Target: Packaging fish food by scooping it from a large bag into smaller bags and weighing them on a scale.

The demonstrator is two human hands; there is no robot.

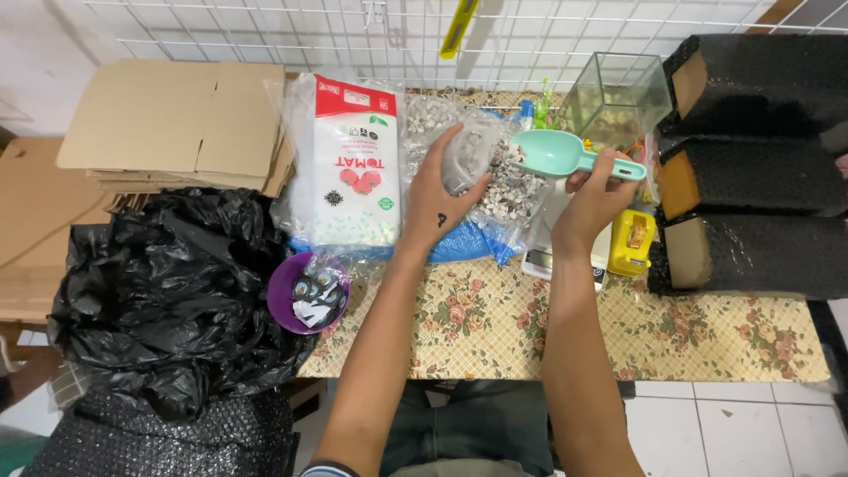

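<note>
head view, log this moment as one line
left hand: holds small clear plastic bag | right hand: holds mint-green plastic scoop | below: large clear bag of pebbles

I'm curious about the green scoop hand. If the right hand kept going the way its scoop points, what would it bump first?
The right hand aims the mint-green scoop leftward, so it would probably first meet the small clear bag in the left hand, above the pebbles. Depth is unclear.

Work table (707, 340) draped in a floral cloth, set against a white wall (35, 53) bearing a white wire grid panel (265, 26); white floor tiles (751, 433) below its front edge.
</note>
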